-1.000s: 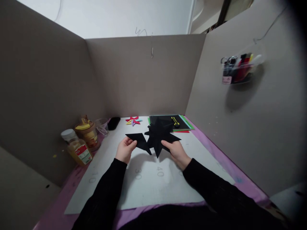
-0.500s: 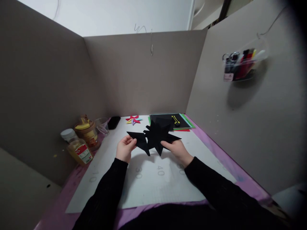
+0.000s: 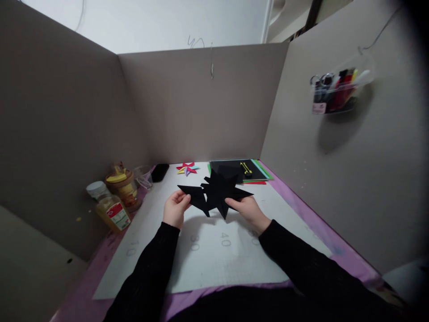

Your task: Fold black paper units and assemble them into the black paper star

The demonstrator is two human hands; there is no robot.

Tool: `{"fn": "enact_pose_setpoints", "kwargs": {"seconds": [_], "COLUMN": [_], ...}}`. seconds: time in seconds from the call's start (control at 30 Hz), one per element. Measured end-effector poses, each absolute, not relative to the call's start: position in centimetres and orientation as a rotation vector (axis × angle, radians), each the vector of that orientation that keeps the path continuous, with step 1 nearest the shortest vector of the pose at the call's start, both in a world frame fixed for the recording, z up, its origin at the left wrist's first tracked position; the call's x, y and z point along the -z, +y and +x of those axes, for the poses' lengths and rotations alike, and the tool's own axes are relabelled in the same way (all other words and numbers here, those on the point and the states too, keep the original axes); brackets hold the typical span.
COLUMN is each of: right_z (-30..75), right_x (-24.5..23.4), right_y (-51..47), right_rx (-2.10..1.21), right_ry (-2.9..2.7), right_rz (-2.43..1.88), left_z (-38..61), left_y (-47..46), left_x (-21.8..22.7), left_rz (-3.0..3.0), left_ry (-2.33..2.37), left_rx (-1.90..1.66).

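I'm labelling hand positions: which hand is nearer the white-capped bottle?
Left. The left hand is right of the white-capped bottle, holding a black paper piece; the right hand is farther right, holding the black paper star.

Looking out from the head
The camera is facing forward and down; the left hand [image 3: 174, 209] and right hand [image 3: 247, 211] are showing nearer than the back wall [image 3: 201, 107].

A bottle [image 3: 112, 211], brown cup [image 3: 126, 190] and clear cup [image 3: 143, 176] sit left — near, apparently, a phone [image 3: 160, 172].
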State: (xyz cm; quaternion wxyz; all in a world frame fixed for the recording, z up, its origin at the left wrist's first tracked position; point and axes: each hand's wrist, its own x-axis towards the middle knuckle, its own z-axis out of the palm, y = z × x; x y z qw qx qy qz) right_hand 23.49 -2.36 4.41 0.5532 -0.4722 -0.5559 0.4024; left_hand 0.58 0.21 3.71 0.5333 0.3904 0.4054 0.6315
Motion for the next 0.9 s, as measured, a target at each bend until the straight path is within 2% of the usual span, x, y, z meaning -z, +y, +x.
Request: {"fn": "enact_pose_setpoints", "kwargs": {"seconds": [0.9], "right_z": [23.2], "right_x": [-3.0], "right_y": [-1.8], "right_rx": [-1.009], "right_ry": [-1.415], "right_rz": [-1.083], "left_z": [1.6], "left_y": [-0.5], "left_x": [-3.8], "left_rz": [1.071], "left_ry": [1.122], "left_rx": [-1.432]}}
